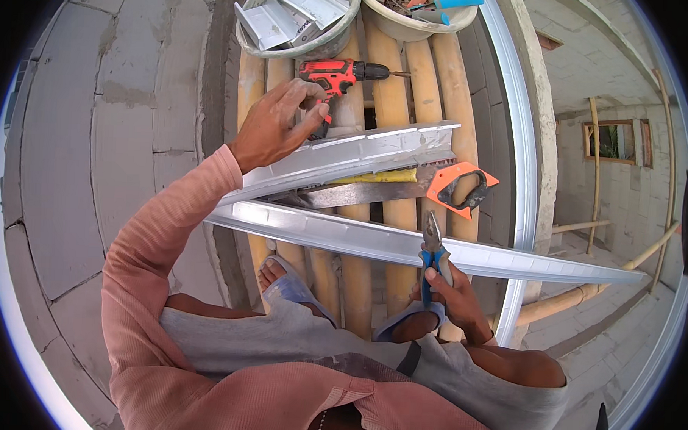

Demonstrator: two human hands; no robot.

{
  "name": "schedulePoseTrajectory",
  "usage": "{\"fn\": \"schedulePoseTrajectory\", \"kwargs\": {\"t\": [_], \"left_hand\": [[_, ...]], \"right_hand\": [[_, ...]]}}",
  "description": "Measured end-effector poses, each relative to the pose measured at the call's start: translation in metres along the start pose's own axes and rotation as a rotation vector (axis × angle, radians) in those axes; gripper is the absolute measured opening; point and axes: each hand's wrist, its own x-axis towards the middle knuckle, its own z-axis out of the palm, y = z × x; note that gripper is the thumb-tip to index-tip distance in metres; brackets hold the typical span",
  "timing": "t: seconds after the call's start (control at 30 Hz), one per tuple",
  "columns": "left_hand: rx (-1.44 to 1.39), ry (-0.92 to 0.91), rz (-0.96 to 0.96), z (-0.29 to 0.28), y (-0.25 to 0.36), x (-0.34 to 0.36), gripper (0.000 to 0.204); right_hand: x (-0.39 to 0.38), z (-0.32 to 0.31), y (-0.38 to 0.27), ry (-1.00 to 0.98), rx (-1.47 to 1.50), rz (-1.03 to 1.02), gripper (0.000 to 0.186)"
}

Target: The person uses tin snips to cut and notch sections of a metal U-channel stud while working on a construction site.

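My right hand [456, 298] grips a pair of pliers [432, 245] with blue and grey handles, jaws pointing away from me. Over the handle of a red and black cordless drill [335, 77] is my left hand [280, 125]. Its fingers are curled, thumb and forefinger tips close together; whatever is between them is hidden. The drill lies on its side, its bit toward the right. Below it lies a white-grey ribbed metal channel [346, 156]. A handsaw [462, 189] with an orange and black handle rests beside it. Nearer me, a long metal profile [358, 237] crosses under the pliers.
Bamboo poles [401, 209] form the platform under my sandalled feet. At the far side stand a bucket [342, 40] of cut metal pieces and a tub [388, 25] of tools. A grey block wall [127, 131] rises at left. Past the right edge [524, 145], a lower room shows bamboo props.
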Motion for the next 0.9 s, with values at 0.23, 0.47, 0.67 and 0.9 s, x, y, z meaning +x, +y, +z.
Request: {"fn": "schedulePoseTrajectory", "kwargs": {"t": [0.23,0.47,0.67,0.9], "left_hand": [[0.293,-0.376,0.08,0.038,0.005,-0.038,0.085],[0.413,-0.32,0.249,0.063,0.015,-0.02,0.108],[0.555,-0.454,0.203,0.101,0.035,-0.015,0.124],[0.501,-0.738,0.015,0.1,0.031,0.002,0.128]], "right_hand": [[-0.01,-0.005,0.015,0.105,0.174,-0.001,0.057],[-0.006,0.001,0.008,0.115,0.183,0.036,0.061],[-0.006,0.002,0.007,0.107,0.181,-0.02,0.062],[-0.014,-0.009,0.011,0.122,0.165,-0.005,0.062]]}}
